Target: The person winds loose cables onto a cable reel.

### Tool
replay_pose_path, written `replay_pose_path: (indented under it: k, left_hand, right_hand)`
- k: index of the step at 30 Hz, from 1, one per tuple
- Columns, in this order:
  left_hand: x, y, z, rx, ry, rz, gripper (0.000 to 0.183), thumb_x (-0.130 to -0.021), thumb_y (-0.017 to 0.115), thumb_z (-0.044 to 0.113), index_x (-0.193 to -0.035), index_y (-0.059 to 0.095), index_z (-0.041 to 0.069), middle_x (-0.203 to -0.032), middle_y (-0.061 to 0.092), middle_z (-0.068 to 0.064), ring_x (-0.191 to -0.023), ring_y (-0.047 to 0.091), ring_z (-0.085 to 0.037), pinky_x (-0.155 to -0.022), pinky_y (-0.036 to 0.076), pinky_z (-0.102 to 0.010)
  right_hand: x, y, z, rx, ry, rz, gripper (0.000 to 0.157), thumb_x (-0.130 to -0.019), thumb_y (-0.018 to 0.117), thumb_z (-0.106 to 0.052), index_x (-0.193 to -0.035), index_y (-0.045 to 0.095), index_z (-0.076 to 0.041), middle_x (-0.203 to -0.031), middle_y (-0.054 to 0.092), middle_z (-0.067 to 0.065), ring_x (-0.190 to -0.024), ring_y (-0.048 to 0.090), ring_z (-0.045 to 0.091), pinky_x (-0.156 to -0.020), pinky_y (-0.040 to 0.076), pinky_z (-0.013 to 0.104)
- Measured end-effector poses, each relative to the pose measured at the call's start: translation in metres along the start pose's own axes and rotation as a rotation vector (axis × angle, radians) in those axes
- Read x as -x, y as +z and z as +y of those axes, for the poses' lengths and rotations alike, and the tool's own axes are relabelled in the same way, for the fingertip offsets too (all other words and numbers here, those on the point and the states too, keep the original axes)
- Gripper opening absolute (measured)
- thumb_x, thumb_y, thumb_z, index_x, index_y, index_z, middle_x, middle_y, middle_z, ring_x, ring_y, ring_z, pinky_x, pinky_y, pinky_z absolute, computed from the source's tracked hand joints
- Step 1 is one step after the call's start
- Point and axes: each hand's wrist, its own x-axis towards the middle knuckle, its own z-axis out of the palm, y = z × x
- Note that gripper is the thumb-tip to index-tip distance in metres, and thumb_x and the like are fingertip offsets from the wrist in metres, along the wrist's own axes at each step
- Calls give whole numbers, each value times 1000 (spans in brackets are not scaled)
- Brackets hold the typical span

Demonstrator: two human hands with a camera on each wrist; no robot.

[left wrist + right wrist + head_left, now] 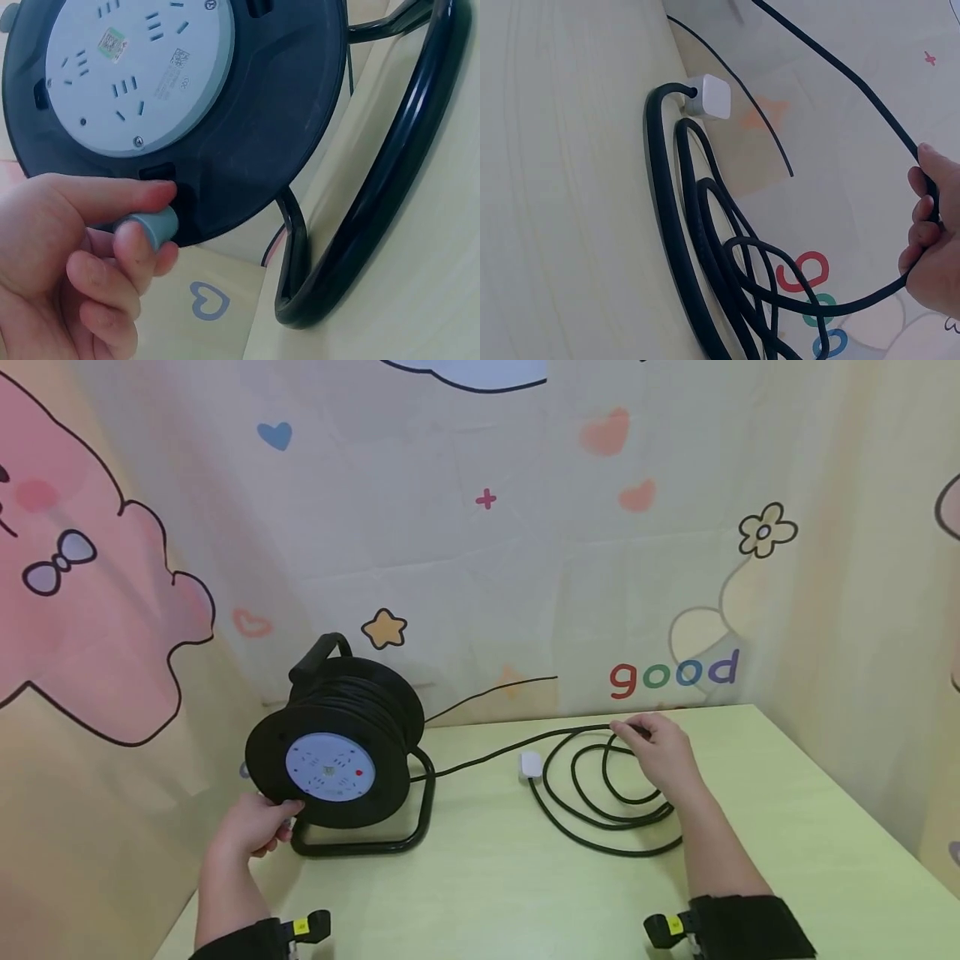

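Observation:
A black cable reel (pixel 266 752) stands on the left of the table, with a pale socket disc (pixel 330 752) on its face. My left hand (pixel 258 825) is at the reel's lower left rim, where its thumb and fingers pinch a small grey knob (pixel 161 225) on the flange. From the reel, black cable (pixel 502 752) runs right to my right hand (pixel 663 756), which grips it above the table. Beyond that grip the cable lies in loose loops. A white plug (pixel 530 765) ends it, left of the loops.
The reel rests on a black tubular stand (pixel 360 848) and has a carry handle (pixel 318 656) on top. Behind the pale table (pixel 480 893) hangs a printed curtain (pixel 450 543). A thin black line (pixel 491 691) shows on the curtain beside the reel.

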Motion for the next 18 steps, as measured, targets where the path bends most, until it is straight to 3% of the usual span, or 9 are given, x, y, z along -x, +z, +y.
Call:
replay_pose_path:
  k: [10, 18]
  left_hand:
    - [3, -9, 2, 164, -52, 69, 43, -101, 59, 36, -70, 60, 6, -62, 56, -3, -53, 49, -16, -54, 44, -30]
    - [8, -14, 10, 287, -70, 154, 45, -101, 60, 40, -70, 59, 8, -62, 54, -1, -53, 49, -13, -54, 47, -28]
  right_hand:
    - [1, 17, -12, -81, 18, -41, 36, -101, 65, -37, -110, 74, -4, -101, 66, 11, -90, 54, 25, -78, 45, 39]
    - [2, 30, -23, -210, 52, -98, 36, -102, 64, -32, -119, 71, -2, -114, 67, 12, -101, 56, 23, -85, 47, 35]
